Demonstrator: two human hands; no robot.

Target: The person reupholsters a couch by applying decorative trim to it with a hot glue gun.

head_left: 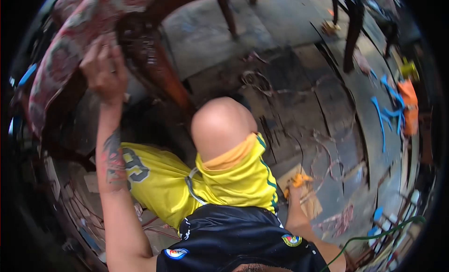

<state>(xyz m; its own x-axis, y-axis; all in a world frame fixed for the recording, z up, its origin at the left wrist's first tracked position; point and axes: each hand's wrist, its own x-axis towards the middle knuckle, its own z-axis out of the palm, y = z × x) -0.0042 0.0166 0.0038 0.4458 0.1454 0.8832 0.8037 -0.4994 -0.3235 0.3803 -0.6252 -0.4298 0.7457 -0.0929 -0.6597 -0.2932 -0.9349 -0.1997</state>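
Observation:
A carved dark wooden chair (149, 54) with a floral-covered seat (61, 68) stands at the upper left. My left hand (105, 71) rests at the edge of that seat, fingers bent against the cloth and the frame; the fingertips are partly lost against the fabric. Low on the right, my right hand (294, 193) reaches down to the floor. Its fingers close on a small orange-yellow thing (300, 179), whose kind is too small to make out. Under it lies a flat tan piece of board or cardboard (312, 204).
Loose cords (327, 155) and scraps trail over the dark plank floor (290, 85). Blue strips (386, 110) lie beside an orange packet (408, 107) at the right. Dark furniture legs (353, 38) stand at the top right. A green cord (374, 237) crosses the lower right.

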